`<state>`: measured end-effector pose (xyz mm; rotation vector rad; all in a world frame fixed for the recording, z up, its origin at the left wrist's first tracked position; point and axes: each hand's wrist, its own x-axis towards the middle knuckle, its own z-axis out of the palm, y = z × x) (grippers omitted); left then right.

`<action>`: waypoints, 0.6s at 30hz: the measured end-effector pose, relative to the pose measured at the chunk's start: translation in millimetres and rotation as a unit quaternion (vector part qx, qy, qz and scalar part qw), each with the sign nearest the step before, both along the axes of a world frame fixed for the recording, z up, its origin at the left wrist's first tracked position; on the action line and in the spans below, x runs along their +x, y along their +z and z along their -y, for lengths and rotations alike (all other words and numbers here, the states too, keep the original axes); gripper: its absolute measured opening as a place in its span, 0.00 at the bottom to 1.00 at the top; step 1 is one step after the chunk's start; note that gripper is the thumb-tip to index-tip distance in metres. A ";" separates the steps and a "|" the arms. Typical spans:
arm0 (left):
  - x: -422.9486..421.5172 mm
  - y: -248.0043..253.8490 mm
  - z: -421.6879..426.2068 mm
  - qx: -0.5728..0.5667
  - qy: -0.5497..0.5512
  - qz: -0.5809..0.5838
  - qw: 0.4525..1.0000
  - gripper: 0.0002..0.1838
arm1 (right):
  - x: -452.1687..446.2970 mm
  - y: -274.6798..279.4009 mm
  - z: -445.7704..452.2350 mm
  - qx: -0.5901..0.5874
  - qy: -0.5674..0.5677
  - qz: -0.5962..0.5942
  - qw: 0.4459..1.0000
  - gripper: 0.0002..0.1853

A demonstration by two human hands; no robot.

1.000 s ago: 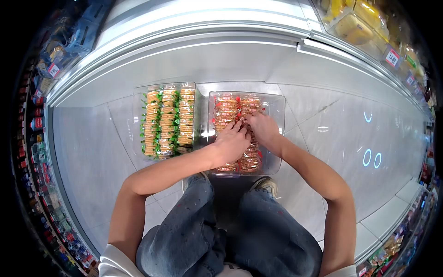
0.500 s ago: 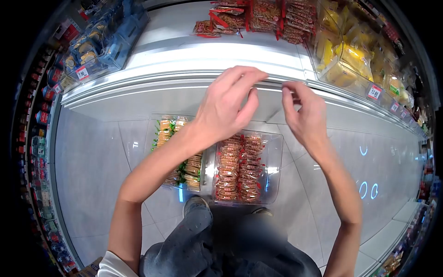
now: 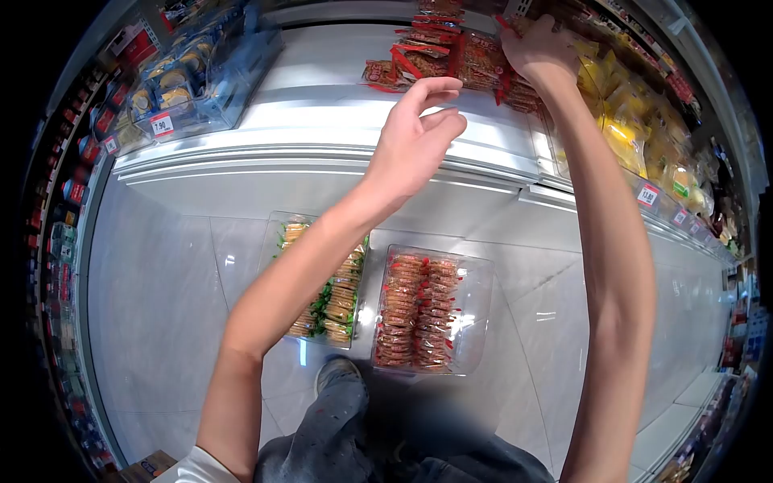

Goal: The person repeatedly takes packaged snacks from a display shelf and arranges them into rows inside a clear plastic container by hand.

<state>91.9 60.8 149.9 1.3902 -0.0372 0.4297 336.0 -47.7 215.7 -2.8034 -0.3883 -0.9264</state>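
My left hand (image 3: 420, 133) hangs above the front of the white shelf, its fingers curved and apart with nothing between them. Just beyond it lie red-trimmed snack packets (image 3: 419, 60), piled in several stacks. My right hand (image 3: 543, 52) reaches to the stacks' right end, against the packets there; its fingertips are partly hidden, so their grip is unclear. On the floor below, a clear plastic bin (image 3: 475, 322) holds two rows of similar red-trimmed packets (image 3: 415, 314). To its left, partly behind my left forearm, another clear bin holds packets with green ties (image 3: 342, 298).
The white shelf (image 3: 322, 88) has a raised front edge across the view. A blue bin of packs (image 3: 181, 76) with a price tag stands at left. Yellow packs (image 3: 624, 133) fill a clear bin at right, beside my right arm. My legs (image 3: 322, 419) are close behind the floor bins.
My right hand has moved from above the shelf edge up and forward to the packet stacks. My left hand has shifted slightly, its fingers still apart. The view has tilted a little.
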 end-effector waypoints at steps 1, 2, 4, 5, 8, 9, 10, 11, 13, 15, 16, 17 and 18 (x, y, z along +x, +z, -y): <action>-1.0 1.2 -4.1 -0.025 -0.012 -0.012 1.000 0.27 | -15.5 -2.2 3.1 -0.003 -0.010 0.025 1.000 0.45; -1.0 -0.2 -8.3 -0.046 -0.025 -0.014 0.999 0.27 | -27.4 -5.9 7.5 -0.004 0.022 0.048 0.999 0.43; 2.6 -3.6 -13.4 -0.088 -0.058 -0.016 0.994 0.26 | -48.3 -13.3 22.5 -0.007 0.081 0.094 0.992 0.41; 4.5 -2.4 -13.3 -0.107 -0.065 -0.025 0.992 0.26 | -58.1 -14.4 28.5 0.011 0.119 0.117 0.986 0.39; 3.8 7.0 -7.6 -0.176 -0.092 -0.035 0.980 0.26 | -102.0 -15.7 43.9 0.073 0.254 0.162 0.951 0.39; -2.6 13.7 -2.3 -0.204 -0.102 -0.030 0.973 0.27 | -124.5 -20.7 53.4 0.100 0.315 0.159 0.930 0.39; -7.0 16.4 1.8 -0.233 -0.112 -0.025 0.966 0.27 | -144.5 -25.7 62.6 0.127 0.374 0.155 0.905 0.41; -9.2 13.7 2.9 -0.185 -0.121 -0.019 0.975 0.27 | -163.1 -30.7 71.5 0.135 0.399 0.121 0.899 0.43; -14.8 7.2 4.5 -0.090 -0.145 -0.011 0.985 0.28 | -193.2 -40.9 89.1 0.153 0.443 0.053 0.882 0.47; -23.9 2.7 12.8 -0.045 -0.129 -0.017 0.990 0.27 | -206.7 -52.3 105.8 0.225 0.444 -0.038 0.867 0.49; -27.2 -1.9 17.3 -0.051 -0.130 -0.019 0.990 0.27 | -217.2 -54.3 112.7 0.277 0.425 -0.084 0.857 0.49; -30.3 -6.2 21.8 -0.058 -0.130 -0.020 0.990 0.27 | -224.6 -56.5 118.3 0.328 0.405 -0.129 0.844 0.50; -33.0 -11.1 25.4 -0.064 -0.130 -0.015 0.989 0.26 | -228.1 -62.8 122.3 0.374 0.394 -0.152 0.826 0.45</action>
